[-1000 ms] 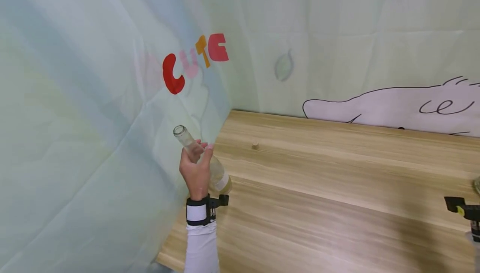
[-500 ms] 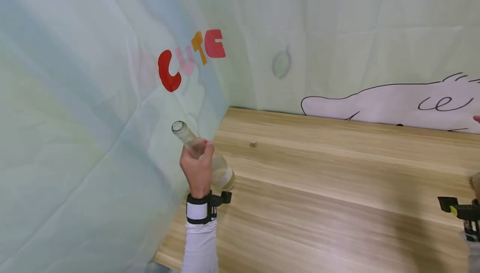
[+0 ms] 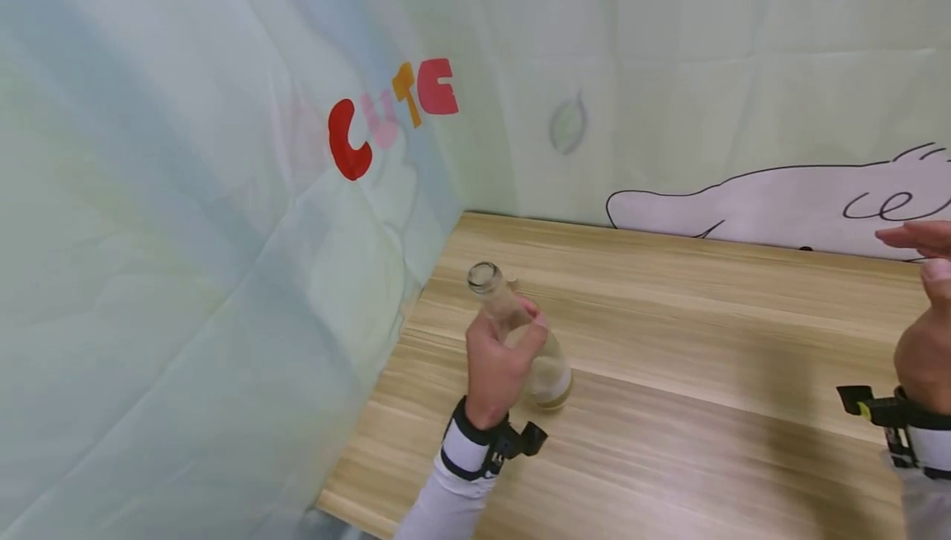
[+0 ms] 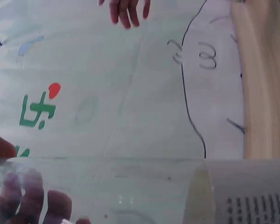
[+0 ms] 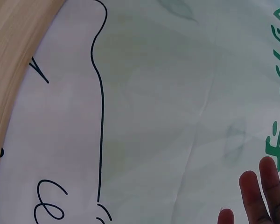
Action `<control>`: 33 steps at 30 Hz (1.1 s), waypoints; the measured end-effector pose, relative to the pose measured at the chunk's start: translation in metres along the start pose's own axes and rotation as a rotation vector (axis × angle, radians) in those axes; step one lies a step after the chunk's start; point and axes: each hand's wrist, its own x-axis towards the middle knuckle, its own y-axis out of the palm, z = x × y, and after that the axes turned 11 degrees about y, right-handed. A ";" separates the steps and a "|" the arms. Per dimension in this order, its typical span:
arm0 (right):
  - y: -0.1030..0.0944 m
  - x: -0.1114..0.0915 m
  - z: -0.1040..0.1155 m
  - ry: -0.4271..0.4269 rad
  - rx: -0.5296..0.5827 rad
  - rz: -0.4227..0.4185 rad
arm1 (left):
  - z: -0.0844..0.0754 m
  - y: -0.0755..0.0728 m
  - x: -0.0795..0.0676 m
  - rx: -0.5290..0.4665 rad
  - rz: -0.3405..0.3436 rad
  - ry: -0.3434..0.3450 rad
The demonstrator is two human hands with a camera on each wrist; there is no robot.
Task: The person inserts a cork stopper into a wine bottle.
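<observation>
In the head view my left hand (image 3: 496, 367) grips a clear glass bottle (image 3: 551, 358) round its neck and shoulder. The bottle leans, its uncorked mouth pointing up and left, with a pale label low on its side. Whether its base touches the table I cannot tell. The left wrist view shows the bottle (image 4: 130, 186) close up, the fingers (image 4: 32, 196) seen through the glass. At the right edge my right hand (image 3: 924, 342) is raised, fingers extended and holding nothing. Its fingertips (image 5: 254, 191) also show in the right wrist view.
A small light-brown piece like a cork (image 3: 512, 281) lies on the wooden table (image 3: 669, 317), just behind the bottle's neck. Printed cloth (image 3: 297, 292) hangs along the left side and the back of the table. Each wrist wears a strap with a black mount.
My left hand has carried the bottle to the right, away from the left cloth. My right hand has come further into view from the right edge.
</observation>
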 end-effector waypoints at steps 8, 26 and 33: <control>0.012 -0.010 -0.001 0.081 -0.030 0.138 | -0.012 0.052 -0.026 -0.033 0.234 0.066; 0.059 -0.031 -0.009 0.109 0.090 0.271 | -0.020 0.081 -0.048 -0.026 0.318 0.081; 0.077 -0.036 -0.014 0.105 0.090 0.358 | -0.040 0.080 -0.038 -0.009 0.314 0.113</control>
